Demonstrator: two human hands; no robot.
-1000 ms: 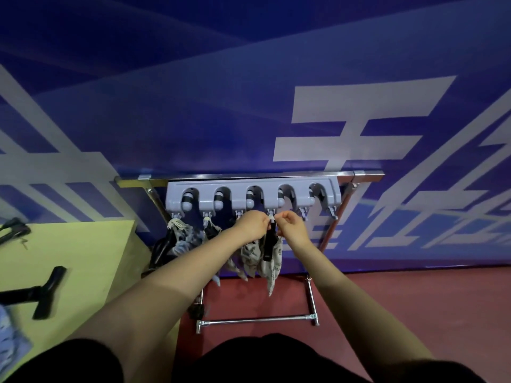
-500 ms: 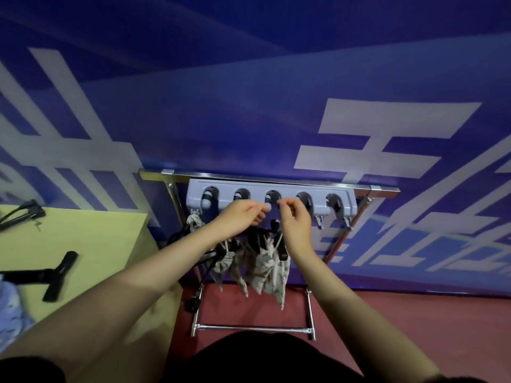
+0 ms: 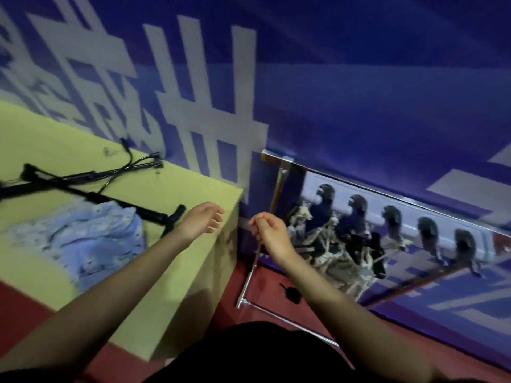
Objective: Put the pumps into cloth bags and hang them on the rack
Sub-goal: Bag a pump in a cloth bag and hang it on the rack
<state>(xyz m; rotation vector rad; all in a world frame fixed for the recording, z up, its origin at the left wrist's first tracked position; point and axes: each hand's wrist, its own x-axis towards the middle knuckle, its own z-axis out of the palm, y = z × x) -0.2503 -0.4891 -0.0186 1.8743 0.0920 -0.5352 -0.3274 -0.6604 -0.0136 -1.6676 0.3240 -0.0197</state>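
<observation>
Both hands are held free in the air between the yellow table (image 3: 193,261) and the rack (image 3: 279,189); nothing is gripped.

The left hand (image 3: 200,221) is raised over the table's right edge with its fingers loosely spread and relaxed. The right hand (image 3: 272,233) is positioned just left of the rack's upright, its fingers lightly curled; no object can be seen within them. Filled cloth bags (image 3: 334,258) are suspended by their drawstrings from the left-hand hooks of the grey hook bar (image 3: 401,208); the hooks further right are shown bare. One black pump (image 3: 105,199) lies on the table, beside a crumpled blue cloth bag (image 3: 83,236). Black hoses (image 3: 130,167) are located near the table's far edge. The frame is motion-blurred, so finer detail cannot be resolved.
</observation>
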